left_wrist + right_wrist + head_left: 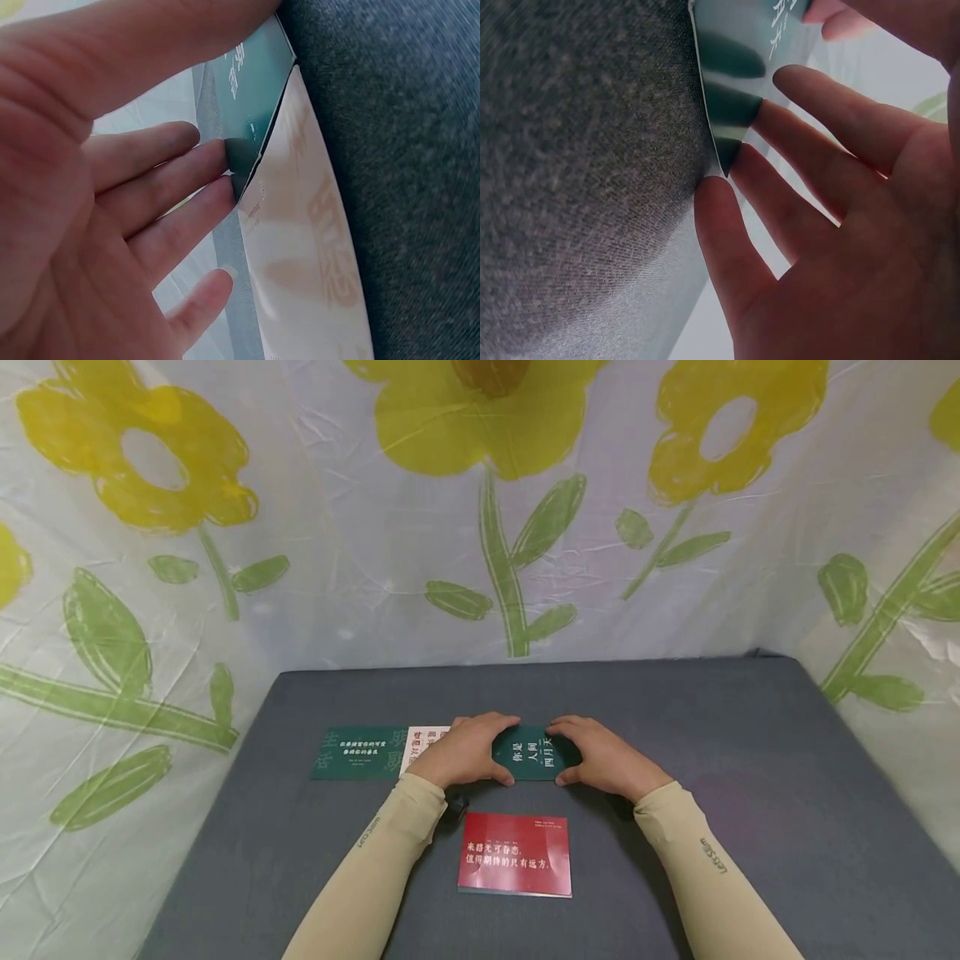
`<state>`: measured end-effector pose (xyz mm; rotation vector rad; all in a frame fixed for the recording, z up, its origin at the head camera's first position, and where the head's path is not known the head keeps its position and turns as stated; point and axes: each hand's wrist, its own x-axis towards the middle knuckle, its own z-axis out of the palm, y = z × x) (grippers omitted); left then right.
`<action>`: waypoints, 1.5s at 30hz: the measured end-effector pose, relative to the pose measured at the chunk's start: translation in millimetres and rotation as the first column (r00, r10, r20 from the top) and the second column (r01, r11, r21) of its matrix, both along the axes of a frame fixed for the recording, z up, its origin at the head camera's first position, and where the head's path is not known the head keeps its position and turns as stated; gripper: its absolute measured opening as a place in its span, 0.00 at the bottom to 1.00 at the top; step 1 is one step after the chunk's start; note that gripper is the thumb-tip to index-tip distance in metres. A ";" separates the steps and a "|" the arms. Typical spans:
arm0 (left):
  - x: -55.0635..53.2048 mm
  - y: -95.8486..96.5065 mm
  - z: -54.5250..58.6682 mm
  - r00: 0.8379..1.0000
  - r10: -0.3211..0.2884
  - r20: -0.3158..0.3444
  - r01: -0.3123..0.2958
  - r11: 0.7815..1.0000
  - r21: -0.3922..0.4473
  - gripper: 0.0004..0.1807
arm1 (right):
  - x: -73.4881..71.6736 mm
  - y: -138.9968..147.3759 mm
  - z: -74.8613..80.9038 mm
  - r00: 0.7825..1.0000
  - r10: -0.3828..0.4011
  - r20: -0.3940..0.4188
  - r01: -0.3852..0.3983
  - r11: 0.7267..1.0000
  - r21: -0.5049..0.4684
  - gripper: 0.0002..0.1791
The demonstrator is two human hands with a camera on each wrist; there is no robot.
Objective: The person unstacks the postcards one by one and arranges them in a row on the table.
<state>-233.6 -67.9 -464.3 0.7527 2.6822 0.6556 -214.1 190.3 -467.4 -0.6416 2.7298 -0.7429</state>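
A dark green card with white lettering (pixel 531 753) lies on the grey table between my two hands. My left hand (pixel 468 750) reaches over its left part, with thumb at the near edge and index finger at the far edge. In the left wrist view, straight fingertips touch the green card (pixel 251 105) where it meets a white card (pixel 300 225). My right hand (pixel 603 758) spans the other end, thumb near and index finger far. Its extended fingers touch the card's right edge in the right wrist view, where the green card (pixel 731 67) reflects them.
Left of my hands, another green card (pixel 358 753) lies in line with the white one, partly covered by my left hand. Nearer to me is a red card (pixel 516 856), apparently topping a small stack. A flower-printed sheet (pixel 360 552) hangs behind the table (pixel 720 710).
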 end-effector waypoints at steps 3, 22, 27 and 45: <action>-0.2 -0.1 1.0 1.000 0.000 0.002 0.000 1.000 -0.002 0.51 | 0.1 0.5 1.2 1.000 0.001 -0.002 -0.001 1.000 0.003 0.42; 3.1 0.0 8.7 1.000 0.016 0.012 -0.016 1.000 0.011 0.51 | 1.5 -0.4 5.9 1.000 -0.019 0.005 0.019 1.000 -0.001 0.43; 3.3 -0.6 10.2 1.000 0.007 0.009 -0.007 1.000 0.012 0.51 | 2.1 -0.4 6.9 1.000 -0.013 -0.010 0.013 1.000 -0.004 0.44; 53.9 -23.9 14.9 0.998 0.000 -0.063 0.000 1.000 0.008 0.53 | 41.4 -1.7 21.4 0.995 0.006 -0.100 -0.006 1.000 -0.004 0.47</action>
